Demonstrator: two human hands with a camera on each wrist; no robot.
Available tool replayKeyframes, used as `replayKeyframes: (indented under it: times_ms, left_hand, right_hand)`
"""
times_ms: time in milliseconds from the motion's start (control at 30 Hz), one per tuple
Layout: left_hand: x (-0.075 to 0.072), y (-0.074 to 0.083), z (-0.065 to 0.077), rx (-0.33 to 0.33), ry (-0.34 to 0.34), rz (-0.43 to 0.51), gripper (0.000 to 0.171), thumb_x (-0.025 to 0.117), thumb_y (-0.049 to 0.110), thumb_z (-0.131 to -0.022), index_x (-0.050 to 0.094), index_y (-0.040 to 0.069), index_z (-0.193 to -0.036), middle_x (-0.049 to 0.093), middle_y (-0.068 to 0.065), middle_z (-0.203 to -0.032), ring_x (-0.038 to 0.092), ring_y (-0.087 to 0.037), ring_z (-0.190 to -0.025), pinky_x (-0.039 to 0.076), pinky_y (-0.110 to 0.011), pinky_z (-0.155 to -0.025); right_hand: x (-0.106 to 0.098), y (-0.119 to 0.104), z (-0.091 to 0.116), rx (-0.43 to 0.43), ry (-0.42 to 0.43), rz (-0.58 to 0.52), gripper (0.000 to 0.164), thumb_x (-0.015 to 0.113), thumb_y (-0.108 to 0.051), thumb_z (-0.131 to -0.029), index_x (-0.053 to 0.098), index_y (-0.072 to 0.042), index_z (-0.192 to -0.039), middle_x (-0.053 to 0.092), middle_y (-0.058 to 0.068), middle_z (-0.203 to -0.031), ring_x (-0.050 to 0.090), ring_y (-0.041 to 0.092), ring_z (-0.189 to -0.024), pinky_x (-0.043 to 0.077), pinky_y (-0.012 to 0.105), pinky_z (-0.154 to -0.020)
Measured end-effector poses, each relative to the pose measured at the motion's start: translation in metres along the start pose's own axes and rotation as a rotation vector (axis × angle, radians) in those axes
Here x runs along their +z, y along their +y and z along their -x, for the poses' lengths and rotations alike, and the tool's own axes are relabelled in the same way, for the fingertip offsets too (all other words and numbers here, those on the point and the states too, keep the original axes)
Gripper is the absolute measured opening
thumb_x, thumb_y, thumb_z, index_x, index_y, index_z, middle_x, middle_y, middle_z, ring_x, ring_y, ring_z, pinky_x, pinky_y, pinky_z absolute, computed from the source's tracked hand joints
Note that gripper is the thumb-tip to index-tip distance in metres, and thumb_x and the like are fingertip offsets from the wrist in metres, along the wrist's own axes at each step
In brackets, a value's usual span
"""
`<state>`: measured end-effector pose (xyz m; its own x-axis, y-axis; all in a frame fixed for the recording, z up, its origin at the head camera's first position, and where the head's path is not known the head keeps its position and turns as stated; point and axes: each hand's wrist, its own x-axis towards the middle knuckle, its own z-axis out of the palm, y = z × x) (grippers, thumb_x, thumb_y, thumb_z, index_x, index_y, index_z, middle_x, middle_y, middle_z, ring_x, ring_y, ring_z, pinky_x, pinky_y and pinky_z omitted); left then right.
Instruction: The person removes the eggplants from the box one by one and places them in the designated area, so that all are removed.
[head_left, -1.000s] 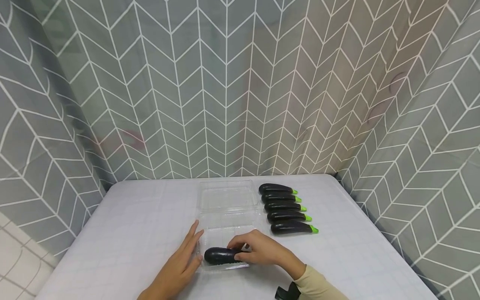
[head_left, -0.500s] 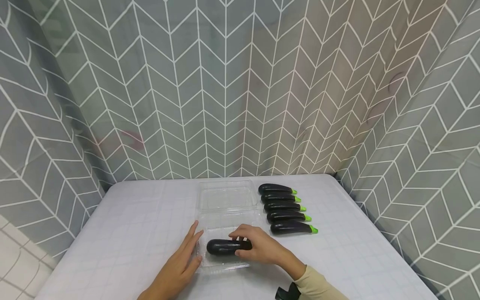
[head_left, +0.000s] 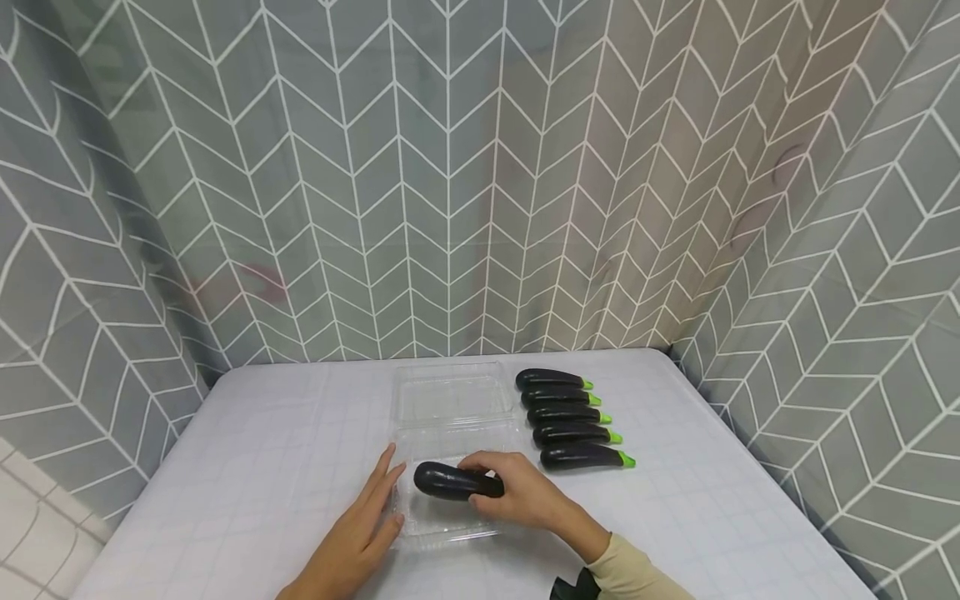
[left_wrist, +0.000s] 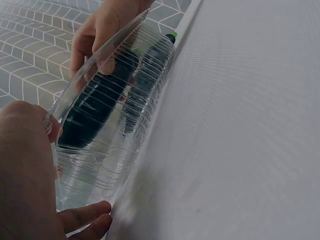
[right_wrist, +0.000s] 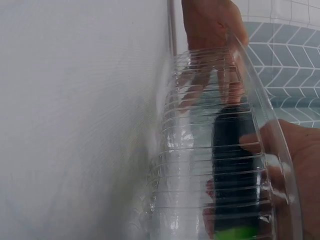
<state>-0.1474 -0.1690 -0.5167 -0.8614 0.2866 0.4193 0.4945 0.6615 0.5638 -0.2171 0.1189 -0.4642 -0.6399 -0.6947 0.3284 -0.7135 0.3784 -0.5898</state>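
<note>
My right hand [head_left: 521,492] grips a dark, glossy eggplant [head_left: 442,482] near its stem end, over the base of a clear plastic clamshell box [head_left: 438,523]. The eggplant's round end points left and sits slightly higher than the stem end, which my fingers cover. At the box's left wall my left hand [head_left: 352,533] rests with its fingers extended and spread along the side. Seen through the ribbed plastic in the right wrist view, the eggplant [right_wrist: 232,160] shows a green tip at the bottom, with a thumb and fingertips on either side of it.
The box's lid [head_left: 453,396] lies folded back behind the base. To the right, several eggplants [head_left: 573,433] with bright green stems lie in a row on the white tablecloth [head_left: 270,450]. A patterned curtain [head_left: 450,208] hangs behind the table.
The right hand has lifted the eggplant and moved it away from the box's front edge toward the middle of the base, its round end tilting up. The left hand has stayed put.
</note>
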Motion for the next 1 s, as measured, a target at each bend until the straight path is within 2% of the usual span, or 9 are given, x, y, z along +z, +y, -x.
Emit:
replayKeyframes:
  times_ms: [167,367,533,667,867,933,1000]
  left_hand:
    - [0.0,0.0,0.0,-0.016,-0.012,0.02,0.065,0.065,0.014,-0.102,0.038,0.008,-0.161,0.015,-0.008,-0.173,0.032,-0.022,-0.149,0.039,-0.048,-0.11]
    - [0.0,-0.002,0.0,0.017,0.003,0.013,0.067,0.066,0.011,-0.101,0.037,0.011,-0.161,0.016,-0.009,-0.173,0.033,-0.024,-0.149,0.039,-0.048,-0.109]
    - [0.001,-0.003,0.001,0.034,0.017,0.001,0.068,0.067,0.011,-0.1,0.037,0.014,-0.162,0.015,-0.006,-0.173,0.034,-0.024,-0.149,0.034,-0.037,-0.112]
    - [0.002,-0.003,0.001,0.028,0.014,0.005,0.068,0.066,0.012,-0.101,0.037,0.016,-0.162,0.014,-0.004,-0.173,0.032,-0.023,-0.149,0.027,-0.027,-0.113]
    - [0.001,-0.002,0.0,0.019,0.011,0.01,0.067,0.066,0.011,-0.101,0.038,0.013,-0.161,0.017,-0.008,-0.172,0.032,-0.022,-0.149,0.024,-0.024,-0.113]
    - [0.001,-0.001,0.0,0.013,0.009,0.008,0.066,0.066,0.012,-0.101,0.038,0.013,-0.161,0.018,-0.009,-0.172,0.032,-0.023,-0.149,0.023,-0.023,-0.113]
    - [0.0,0.0,0.0,0.006,0.006,0.005,0.066,0.065,0.012,-0.101,0.039,0.013,-0.161,0.018,-0.008,-0.172,0.032,-0.023,-0.15,0.022,-0.022,-0.113]
  right_hand:
    - [0.0,0.001,0.0,-0.037,-0.003,-0.027,0.037,0.07,-0.008,-0.092,0.067,-0.011,-0.129,0.072,-0.001,-0.119,0.065,0.007,-0.103,0.054,0.03,-0.092]
    - [0.0,0.0,0.001,-0.055,0.024,-0.059,0.035,0.066,-0.007,-0.094,0.066,-0.009,-0.129,0.071,0.002,-0.122,0.064,0.01,-0.102,0.055,0.031,-0.09]
    - [-0.003,-0.001,0.003,-0.074,0.081,-0.05,0.035,0.066,-0.007,-0.094,0.068,-0.009,-0.129,0.07,0.002,-0.121,0.064,0.011,-0.099,0.055,0.032,-0.087]
    - [-0.006,-0.003,0.004,-0.084,0.101,-0.026,0.034,0.064,-0.007,-0.097,0.068,-0.008,-0.13,0.071,0.004,-0.124,0.066,0.015,-0.11,0.055,0.036,-0.094]
    - [-0.01,-0.003,0.003,-0.101,0.104,-0.017,0.032,0.057,-0.006,-0.104,0.066,-0.01,-0.135,0.069,0.002,-0.131,0.064,0.017,-0.121,0.052,0.038,-0.101]
    - [-0.011,-0.003,0.003,-0.102,0.101,-0.046,0.032,0.054,-0.007,-0.106,0.065,-0.012,-0.136,0.068,0.002,-0.132,0.065,0.015,-0.116,0.054,0.036,-0.097]
    - [-0.012,-0.003,0.003,-0.085,0.088,-0.101,0.031,0.052,-0.008,-0.108,0.065,-0.013,-0.136,0.069,0.003,-0.132,0.068,0.012,-0.104,0.057,0.032,-0.088]
